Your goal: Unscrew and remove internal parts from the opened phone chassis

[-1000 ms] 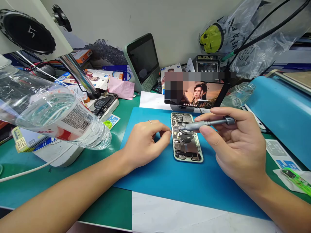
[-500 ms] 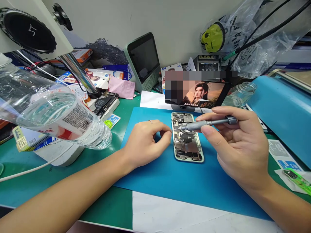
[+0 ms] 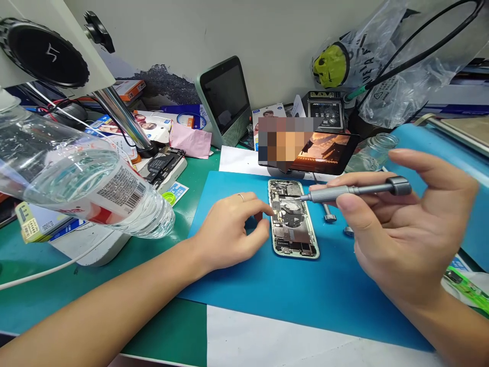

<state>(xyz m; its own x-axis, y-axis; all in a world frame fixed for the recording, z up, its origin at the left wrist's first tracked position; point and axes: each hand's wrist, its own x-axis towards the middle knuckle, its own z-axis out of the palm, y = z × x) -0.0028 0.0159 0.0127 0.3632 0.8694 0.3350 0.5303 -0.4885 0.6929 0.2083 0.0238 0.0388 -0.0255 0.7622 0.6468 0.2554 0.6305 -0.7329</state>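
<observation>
An opened smartphone (image 3: 293,229) with its inner parts bare lies on the blue mat (image 3: 237,290). At its left edge rests my left hand (image 3: 239,229), index finger by the frame and thumb a little apart from it, with nothing visible between them. My right hand (image 3: 405,219) holds a grey screwdriver (image 3: 332,193) between thumb and fingers, nearly level, its tip over the upper right part of the phone. Whether the tip touches the phone I cannot tell. Another screwdriver (image 3: 329,216) lies partly hidden behind the right hand.
A tilted water bottle (image 3: 126,188) stands near on the left, beside a microscope stand (image 3: 126,120). Behind the mat a phone playing video (image 3: 328,153) leans near a glass jar (image 3: 376,150). A smart display (image 3: 225,97) stands behind; a green tool (image 3: 468,290) lies at right.
My right hand has moved right with the screwdriver, drawing its tip away from the phone's left side. My left thumb and index finger have parted slightly. The video picture has changed.
</observation>
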